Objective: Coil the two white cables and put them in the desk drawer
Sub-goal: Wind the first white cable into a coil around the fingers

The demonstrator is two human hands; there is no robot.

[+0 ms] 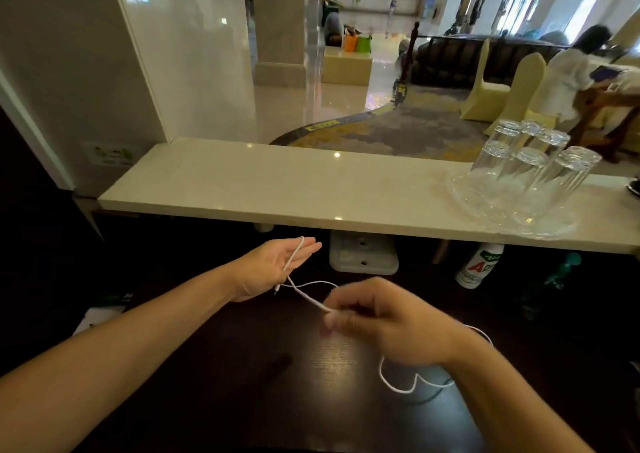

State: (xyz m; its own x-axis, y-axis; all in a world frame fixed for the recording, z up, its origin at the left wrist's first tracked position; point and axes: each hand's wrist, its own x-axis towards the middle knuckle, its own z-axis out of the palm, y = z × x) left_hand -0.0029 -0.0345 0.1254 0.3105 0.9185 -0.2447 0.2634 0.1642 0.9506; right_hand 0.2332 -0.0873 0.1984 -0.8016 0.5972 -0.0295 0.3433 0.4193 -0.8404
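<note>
A thin white cable [309, 299] runs between my two hands above the dark wooden desk [242, 366]. My left hand [277, 265] is held palm up with fingers stretched out, and the cable loops over its fingers and across the palm; a small plug end hangs by the wrist. My right hand [384, 324] pinches the cable near its middle. The rest of the cable trails behind my right wrist and lies in loose curves on the desk [401, 388]. A second cable and the drawer are not visible.
A pale stone counter [277, 189] runs across above the desk, with a glass tray of upturned glasses [519, 182] at its right. Under it are a white power strip [363, 253], a white bottle [479, 265] and a teal bottle [554, 279]. A person sits at the far right.
</note>
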